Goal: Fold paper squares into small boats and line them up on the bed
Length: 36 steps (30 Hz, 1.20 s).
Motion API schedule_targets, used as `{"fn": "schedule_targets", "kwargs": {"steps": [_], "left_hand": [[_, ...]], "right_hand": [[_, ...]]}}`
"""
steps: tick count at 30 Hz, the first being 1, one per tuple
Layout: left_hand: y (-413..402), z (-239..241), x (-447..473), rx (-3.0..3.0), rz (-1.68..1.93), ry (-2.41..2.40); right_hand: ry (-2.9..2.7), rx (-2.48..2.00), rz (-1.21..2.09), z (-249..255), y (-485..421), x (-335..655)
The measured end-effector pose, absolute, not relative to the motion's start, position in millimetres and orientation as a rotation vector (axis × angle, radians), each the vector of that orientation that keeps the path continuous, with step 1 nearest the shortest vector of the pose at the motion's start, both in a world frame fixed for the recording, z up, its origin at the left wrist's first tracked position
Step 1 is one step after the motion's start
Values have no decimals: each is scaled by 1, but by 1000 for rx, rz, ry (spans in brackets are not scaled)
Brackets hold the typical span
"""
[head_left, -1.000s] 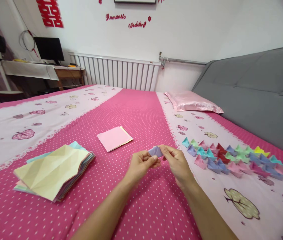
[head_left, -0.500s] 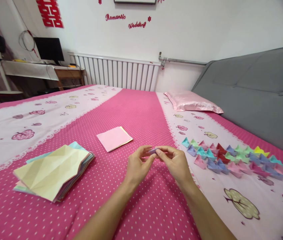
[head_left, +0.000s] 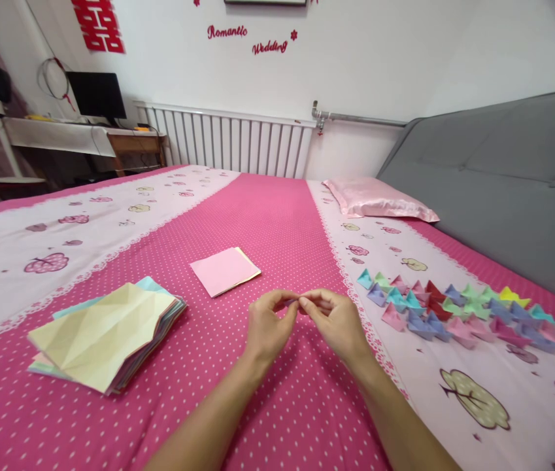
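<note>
My left hand [head_left: 268, 323] and my right hand [head_left: 333, 320] meet over the pink dotted bedspread [head_left: 267, 222], fingertips pinched together on a small folded lavender paper piece [head_left: 293, 302], which is almost hidden between the fingers. To the right lie rows of several small folded paper shapes [head_left: 454, 307] in many colours. A small stack of square sheets [head_left: 225, 269], pink on top, lies just beyond my hands. A bigger pile of creased sheets [head_left: 105, 333], pale yellow on top, sits at the left.
A pink satin pillow [head_left: 378, 199] lies at the head of the bed beside a grey padded headboard [head_left: 503, 176]. A white radiator [head_left: 228, 140] runs along the far wall. A desk with a monitor [head_left: 95, 98] stands at the back left.
The lavender paper, held up and plainly visible a second ago, is now pressed small between both hands' fingertips. My hands dropped slightly and drew closer together.
</note>
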State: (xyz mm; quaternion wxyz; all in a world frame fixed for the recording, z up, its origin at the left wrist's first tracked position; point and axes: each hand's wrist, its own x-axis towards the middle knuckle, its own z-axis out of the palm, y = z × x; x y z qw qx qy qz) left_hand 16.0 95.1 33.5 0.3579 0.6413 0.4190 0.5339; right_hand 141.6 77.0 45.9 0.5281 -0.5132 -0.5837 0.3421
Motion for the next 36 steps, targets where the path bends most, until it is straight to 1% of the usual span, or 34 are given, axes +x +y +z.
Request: {"fn": "schedule_targets", "kwargs": {"steps": [4, 11, 20, 26, 32, 36], "left_hand": [[101, 26, 15, 1654, 1258, 1139], [114, 9, 14, 1807, 1098, 1345], [110, 11, 13, 1972, 904, 1528], [109, 15, 13, 1939, 841, 1595], [112, 17, 11, 1899, 905, 1617], [114, 20, 9, 1860, 913, 1629]], "right_hand": [[-1414, -1285, 822, 35, 83, 142], [-1484, -1419, 734, 15, 92, 140], [-1639, -1585, 573, 15, 91, 139], [-1666, -1642, 528, 20, 90, 140], [-1656, -1695, 453, 19, 92, 144], [-1668, -1691, 466, 23, 92, 150]]}}
